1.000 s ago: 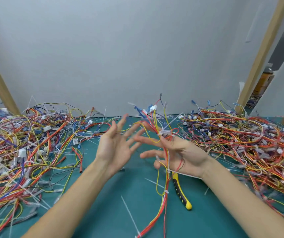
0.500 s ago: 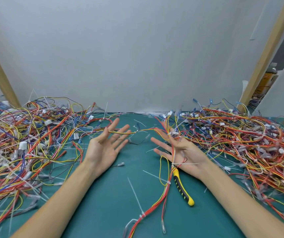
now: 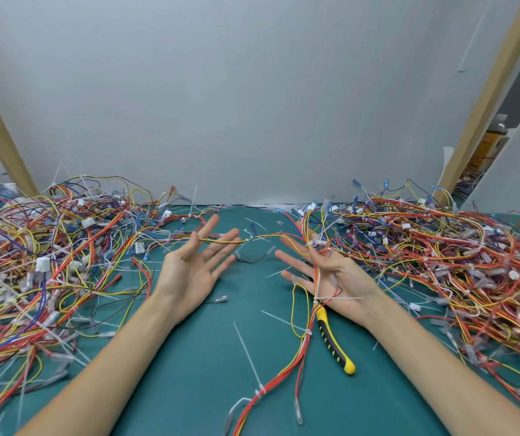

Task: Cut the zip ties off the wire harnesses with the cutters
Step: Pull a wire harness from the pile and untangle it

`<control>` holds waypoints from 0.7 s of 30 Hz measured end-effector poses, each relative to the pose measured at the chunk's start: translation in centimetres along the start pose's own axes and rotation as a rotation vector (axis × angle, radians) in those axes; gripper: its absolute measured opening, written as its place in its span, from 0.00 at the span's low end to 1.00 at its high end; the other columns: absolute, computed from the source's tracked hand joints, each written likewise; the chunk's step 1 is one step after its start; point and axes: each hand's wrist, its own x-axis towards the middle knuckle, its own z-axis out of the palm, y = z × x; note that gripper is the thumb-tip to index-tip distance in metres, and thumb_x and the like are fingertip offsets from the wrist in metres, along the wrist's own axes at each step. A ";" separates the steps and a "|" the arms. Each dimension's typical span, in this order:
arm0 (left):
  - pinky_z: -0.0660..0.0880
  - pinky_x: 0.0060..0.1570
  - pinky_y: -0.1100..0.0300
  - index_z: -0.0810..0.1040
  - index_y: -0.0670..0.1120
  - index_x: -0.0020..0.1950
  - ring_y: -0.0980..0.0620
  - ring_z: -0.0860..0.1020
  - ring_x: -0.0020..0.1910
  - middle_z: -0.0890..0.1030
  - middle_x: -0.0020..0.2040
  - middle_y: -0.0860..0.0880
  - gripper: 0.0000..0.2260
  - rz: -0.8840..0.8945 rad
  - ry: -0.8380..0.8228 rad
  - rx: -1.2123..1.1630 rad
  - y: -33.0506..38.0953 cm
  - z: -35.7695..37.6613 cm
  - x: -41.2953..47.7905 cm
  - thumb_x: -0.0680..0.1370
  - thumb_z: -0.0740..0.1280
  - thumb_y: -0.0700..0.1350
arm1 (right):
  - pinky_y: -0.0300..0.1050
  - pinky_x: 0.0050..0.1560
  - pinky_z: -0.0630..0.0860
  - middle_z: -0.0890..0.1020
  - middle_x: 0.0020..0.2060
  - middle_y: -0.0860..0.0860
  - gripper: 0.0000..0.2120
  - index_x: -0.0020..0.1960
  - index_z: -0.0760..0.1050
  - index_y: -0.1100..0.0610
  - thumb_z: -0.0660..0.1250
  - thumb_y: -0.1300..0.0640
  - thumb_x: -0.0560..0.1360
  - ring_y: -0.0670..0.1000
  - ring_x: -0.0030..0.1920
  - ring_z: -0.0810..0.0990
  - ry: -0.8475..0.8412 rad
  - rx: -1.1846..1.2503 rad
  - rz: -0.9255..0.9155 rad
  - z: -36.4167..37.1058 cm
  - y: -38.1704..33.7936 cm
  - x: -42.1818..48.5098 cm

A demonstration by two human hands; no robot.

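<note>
Red, yellow and orange wire harness (image 3: 316,280) now sags across the right hand (image 3: 331,275), one strand reaching the left hand (image 3: 195,272). Both have dropped toward the teal desk (image 3: 189,372), fingers (image 3: 224,240) spread wide, gripping nothing. The yellow-and-black-handled cutters (image 3: 335,347) lie unheld beneath the right wrist, so its white zip tie (image 3: 337,298) likely stays uncut for now.

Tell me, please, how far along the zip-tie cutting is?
Seemingly done: loose zip ties litter the mat. In hand: one harness, ties still on, drapes over the open right hand; the cutters lie unheld beneath. Remaining: the left pile and right pile.
</note>
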 end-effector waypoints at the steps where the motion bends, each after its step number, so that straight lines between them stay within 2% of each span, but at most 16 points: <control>1: 0.70 0.62 0.52 0.72 0.52 0.70 0.48 0.78 0.63 0.79 0.64 0.42 0.19 0.001 -0.001 0.002 0.0 0.0 0.0 0.84 0.51 0.52 | 0.58 0.66 0.72 0.74 0.69 0.55 0.15 0.57 0.80 0.50 0.59 0.62 0.79 0.59 0.69 0.74 -0.008 -0.001 0.000 0.1 0.0 0.0; 5: 0.70 0.61 0.53 0.72 0.52 0.70 0.47 0.79 0.62 0.79 0.64 0.42 0.19 0.001 -0.003 0.005 -0.1 -0.1 0.1 0.83 0.51 0.52 | 0.56 0.66 0.73 0.72 0.71 0.56 0.17 0.48 0.83 0.47 0.58 0.63 0.79 0.57 0.70 0.72 -0.045 -0.085 -0.011 0.5 0.1 -0.2; 8: 0.70 0.61 0.52 0.72 0.52 0.71 0.47 0.79 0.62 0.79 0.64 0.42 0.19 0.002 -0.007 0.008 -0.1 -0.1 0.1 0.83 0.51 0.53 | 0.55 0.65 0.74 0.72 0.71 0.55 0.18 0.47 0.83 0.45 0.60 0.64 0.78 0.56 0.71 0.72 -0.056 -0.139 -0.020 0.8 0.2 -0.4; 10: 0.70 0.62 0.52 0.72 0.52 0.71 0.47 0.79 0.63 0.79 0.64 0.42 0.19 0.003 -0.008 0.008 -0.1 -0.1 0.1 0.83 0.51 0.53 | 0.54 0.65 0.75 0.72 0.71 0.55 0.17 0.55 0.80 0.46 0.61 0.64 0.77 0.56 0.71 0.72 -0.049 -0.158 -0.024 0.6 0.2 -0.3; 12: 0.70 0.62 0.52 0.72 0.53 0.70 0.47 0.79 0.62 0.80 0.63 0.42 0.19 0.004 -0.007 0.014 -0.1 -0.1 0.1 0.83 0.51 0.53 | 0.54 0.65 0.74 0.73 0.71 0.55 0.24 0.69 0.70 0.47 0.61 0.65 0.77 0.55 0.70 0.72 -0.046 -0.169 -0.020 0.3 0.1 -0.3; 13: 0.70 0.61 0.53 0.72 0.53 0.70 0.47 0.79 0.62 0.80 0.63 0.42 0.19 0.003 -0.008 0.021 -0.1 -0.1 0.1 0.83 0.51 0.53 | 0.53 0.66 0.74 0.73 0.70 0.54 0.27 0.73 0.65 0.48 0.60 0.65 0.77 0.55 0.70 0.72 -0.046 -0.180 -0.016 0.3 0.1 -0.2; 21: 0.71 0.57 0.55 0.73 0.54 0.69 0.49 0.80 0.60 0.81 0.61 0.43 0.19 -0.010 -0.007 0.076 -0.2 0.2 -0.1 0.83 0.51 0.55 | 0.52 0.64 0.75 0.74 0.69 0.55 0.31 0.76 0.60 0.47 0.61 0.64 0.76 0.55 0.69 0.73 -0.029 -0.229 -0.008 0.2 0.2 0.0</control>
